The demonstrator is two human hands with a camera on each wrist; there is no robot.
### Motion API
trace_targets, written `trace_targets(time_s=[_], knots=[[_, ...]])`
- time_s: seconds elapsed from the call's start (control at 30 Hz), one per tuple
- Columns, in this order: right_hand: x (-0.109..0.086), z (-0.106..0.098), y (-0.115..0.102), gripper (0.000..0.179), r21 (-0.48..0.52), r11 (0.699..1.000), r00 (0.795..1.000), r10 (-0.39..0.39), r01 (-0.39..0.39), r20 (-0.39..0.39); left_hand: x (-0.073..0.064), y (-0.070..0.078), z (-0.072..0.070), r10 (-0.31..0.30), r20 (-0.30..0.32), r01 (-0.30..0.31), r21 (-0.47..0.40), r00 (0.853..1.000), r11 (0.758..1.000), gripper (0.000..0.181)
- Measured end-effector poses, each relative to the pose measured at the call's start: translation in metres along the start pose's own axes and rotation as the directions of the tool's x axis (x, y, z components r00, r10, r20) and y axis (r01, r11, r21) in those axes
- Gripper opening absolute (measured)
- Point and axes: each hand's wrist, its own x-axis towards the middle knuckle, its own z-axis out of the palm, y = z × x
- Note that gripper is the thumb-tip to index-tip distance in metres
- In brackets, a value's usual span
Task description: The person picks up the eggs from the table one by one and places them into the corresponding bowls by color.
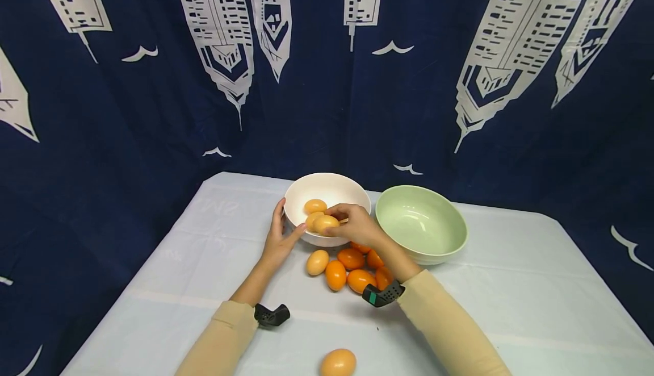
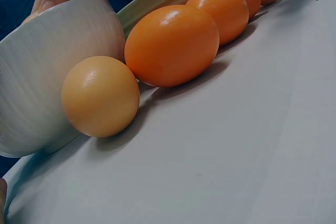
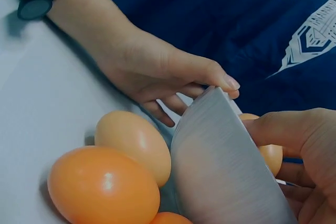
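Observation:
A white bowl (image 1: 341, 190) stands at the back of the table. My left hand (image 1: 279, 242) holds it on the left side, thumb at the rim and fingers along the outer wall. My right hand (image 1: 359, 226) reaches over the near rim and pinches a light tan egg (image 1: 327, 225). Two more tan eggs lie in the bowl, one (image 1: 315, 206) toward the back and another partly hidden behind the held egg. In the right wrist view the left thumb sits on the rim, and the held egg (image 3: 272, 156) is half hidden by the bowl wall.
A light green bowl (image 1: 421, 222) stands right of the white one. Several darker orange eggs (image 1: 335, 275) lie in front of the bowls, partly under my right forearm, with a tan egg (image 1: 317, 263) beside them. Another tan egg (image 1: 338, 363) lies at the near edge of view.

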Motion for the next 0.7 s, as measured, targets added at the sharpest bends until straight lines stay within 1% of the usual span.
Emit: trace_targets(time_s=[0.23,0.5,0.63,0.7], knots=[[0.006,0.0,-0.006,0.039,-0.101,0.993,0.997,0.066,-0.062,0.036,0.012,-0.04,0.001,0.012,-0.024,-0.012,0.004,1.0,1.0,0.082],[0.011,-0.003,-0.01,0.037,-0.199,0.976,0.991,0.105,-0.086,0.086,0.011,-0.039,0.001,0.03,-0.037,-0.03,0.017,0.999,0.999,0.081],[0.012,-0.004,-0.012,0.037,-0.218,0.972,0.988,0.113,-0.088,0.107,0.011,-0.039,0.002,0.03,-0.035,-0.029,0.019,0.999,0.999,0.081],[0.013,-0.004,-0.013,0.035,-0.211,0.973,0.985,0.123,-0.096,0.119,0.011,-0.039,0.002,0.025,-0.032,-0.024,0.021,0.999,0.999,0.082]])
